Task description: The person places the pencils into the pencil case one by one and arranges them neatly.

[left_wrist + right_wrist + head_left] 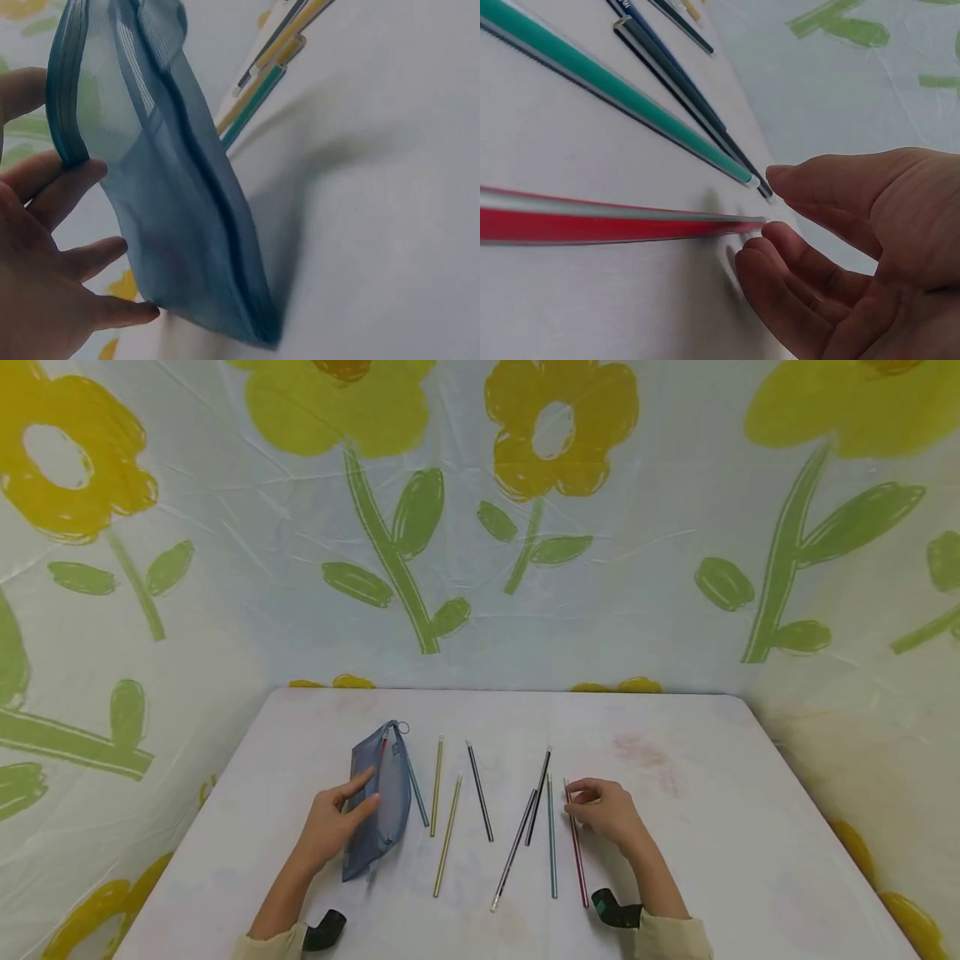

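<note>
So, starting at the lower left of my head view, I see a pale sleeve (272, 943) with a black mount (326, 931) beside it, and above that the left hand (330, 822). From the left wrist view I make out its fingers spread, holding the pouch (392, 806) by its edge. That blue mesh pouch stands tilted, left of centre in the lower half of the frame, and a red pencil (383, 760) shows through the mesh; whether it lies inside or behind, I cannot tell. Just right of the pouch I have a teal pencil (420, 797), then two yellow pencils (447, 835), and a dark pencil (480, 792) near the centre. Further right, two more dark pencils (513, 852) meet near their upper ends, with a second teal pencil (552, 835) just beside them. Next comes another red pencil (577, 852), lying right of centre, its upper end between the right hand's (606, 810) thumb and fingers. From the right wrist view I see these loosely bent and apart; I cannot tell whether a fingertip touches the pencil. The white table (712, 810) runs on to the lower right, and a flowered backdrop (622, 585) spans the top.
</note>
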